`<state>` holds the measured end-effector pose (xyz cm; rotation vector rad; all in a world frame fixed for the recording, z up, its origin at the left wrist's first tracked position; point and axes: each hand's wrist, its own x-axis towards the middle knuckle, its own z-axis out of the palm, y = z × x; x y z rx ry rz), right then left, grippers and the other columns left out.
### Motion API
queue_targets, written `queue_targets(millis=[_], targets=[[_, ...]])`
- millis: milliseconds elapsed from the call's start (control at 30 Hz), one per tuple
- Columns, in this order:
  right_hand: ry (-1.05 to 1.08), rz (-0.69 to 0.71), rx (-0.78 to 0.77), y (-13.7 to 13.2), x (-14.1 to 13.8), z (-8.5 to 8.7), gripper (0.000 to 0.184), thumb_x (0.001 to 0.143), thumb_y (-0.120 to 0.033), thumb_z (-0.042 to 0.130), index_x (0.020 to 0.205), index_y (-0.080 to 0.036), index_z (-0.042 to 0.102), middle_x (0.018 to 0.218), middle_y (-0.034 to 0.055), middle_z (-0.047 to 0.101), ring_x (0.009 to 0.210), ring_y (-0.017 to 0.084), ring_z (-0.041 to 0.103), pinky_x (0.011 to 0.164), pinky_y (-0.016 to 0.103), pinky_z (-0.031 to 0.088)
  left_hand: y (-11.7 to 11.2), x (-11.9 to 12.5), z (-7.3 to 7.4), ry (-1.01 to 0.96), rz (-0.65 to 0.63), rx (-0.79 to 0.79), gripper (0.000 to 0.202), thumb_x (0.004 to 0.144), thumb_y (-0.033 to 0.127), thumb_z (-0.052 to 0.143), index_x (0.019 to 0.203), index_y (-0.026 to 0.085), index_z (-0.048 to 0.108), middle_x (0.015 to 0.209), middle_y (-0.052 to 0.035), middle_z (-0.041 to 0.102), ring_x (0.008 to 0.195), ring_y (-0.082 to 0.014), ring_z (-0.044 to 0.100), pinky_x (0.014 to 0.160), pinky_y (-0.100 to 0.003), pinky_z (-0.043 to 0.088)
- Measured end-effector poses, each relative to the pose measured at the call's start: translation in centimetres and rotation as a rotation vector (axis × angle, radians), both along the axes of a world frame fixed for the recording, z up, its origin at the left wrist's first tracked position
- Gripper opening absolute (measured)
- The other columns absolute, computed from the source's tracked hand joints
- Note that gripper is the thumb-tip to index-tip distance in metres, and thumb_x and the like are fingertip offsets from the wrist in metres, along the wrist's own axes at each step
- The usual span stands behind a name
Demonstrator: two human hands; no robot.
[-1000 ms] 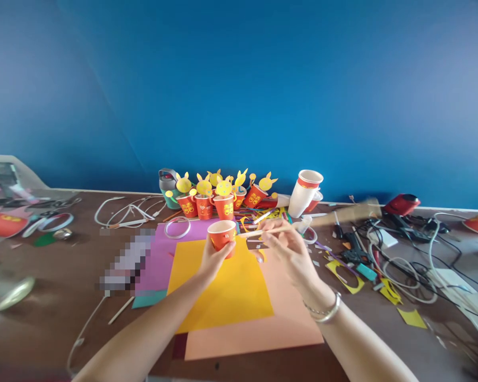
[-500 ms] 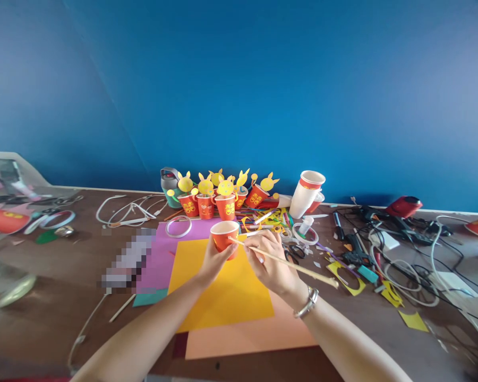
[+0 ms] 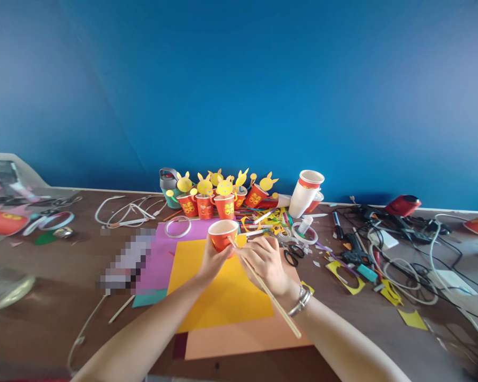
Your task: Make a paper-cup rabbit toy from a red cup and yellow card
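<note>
A red paper cup (image 3: 222,237) with a white rim and gold print is upright in my left hand (image 3: 214,262), whose fingers and thumb wrap its side. My right hand (image 3: 266,263) grips a pale wooden chopstick (image 3: 276,306), thin end against or very near the cup's right side; whether it pierces the wall I cannot tell. The thick end slants down toward me. Beneath both hands lies a yellow-orange paper sheet (image 3: 207,302) over a peach sheet (image 3: 242,339). Black-handled scissors (image 3: 291,257) rest just right of my right hand.
Behind stand several red cups (image 3: 225,207) with yellow paper bunny heads, and a stack of white cups (image 3: 302,199). Rightward lie a black glue gun (image 3: 356,250), tangled cables (image 3: 414,284) and cut yellow scraps (image 3: 412,319). To the left are a purple sheet (image 3: 159,254) and a white cable (image 3: 123,212).
My right hand has turned, swinging the chopstick's thick end down and toward me, while its thin end stays by the cup. The cup has barely moved.
</note>
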<state>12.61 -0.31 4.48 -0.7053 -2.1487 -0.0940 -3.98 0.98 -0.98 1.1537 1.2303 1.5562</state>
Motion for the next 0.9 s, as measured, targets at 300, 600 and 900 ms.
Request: queue_targets(millis=[300, 600, 900], targets=[[-0.016, -0.015, -0.055, 0.0, -0.2, -0.3, 0.018, 0.089, -0.014, 0.053, 0.104, -0.021, 0.062, 0.081, 0.0025, 0.069, 0.082, 0.018, 0.058, 0.077, 0.034, 0.031, -1.0, 0.6, -0.2, 0.074, -0.093, 0.105, 0.056, 0.068, 0.040, 0.074, 0.114, 0.019, 0.049, 0.105, -0.0094, 0.064, 0.096, -0.0232, 0.062, 0.087, -0.037, 0.048], [0.275, 0.251, -1.357, 2.5, 0.3, 0.2, 0.045, 0.095, -0.047, 0.027, 0.103, -0.014, 0.057, 0.072, 0.0080, 0.067, 0.063, 0.017, 0.063, 0.056, 0.028, 0.045, 0.0, -0.4, -0.3, -0.010, -0.012, 0.048, 0.057, 0.070, 0.042, 0.072, 0.117, 0.019, 0.050, 0.109, -0.0108, 0.064, 0.101, -0.0236, 0.060, 0.087, -0.036, 0.047], [-0.021, 0.411, -1.600, 2.7, 1.9, 1.2, 0.031, 0.087, -0.041, 0.051, 0.087, -0.012, 0.061, 0.045, -0.0043, 0.056, 0.036, 0.007, 0.048, 0.036, 0.016, 0.034, 0.4, -1.0, 0.3, 0.061, 0.001, 0.065, 0.055, 0.066, 0.036, 0.076, 0.113, 0.018, 0.055, 0.096, -0.0074, 0.067, 0.094, -0.0222, 0.061, 0.087, -0.036, 0.045]])
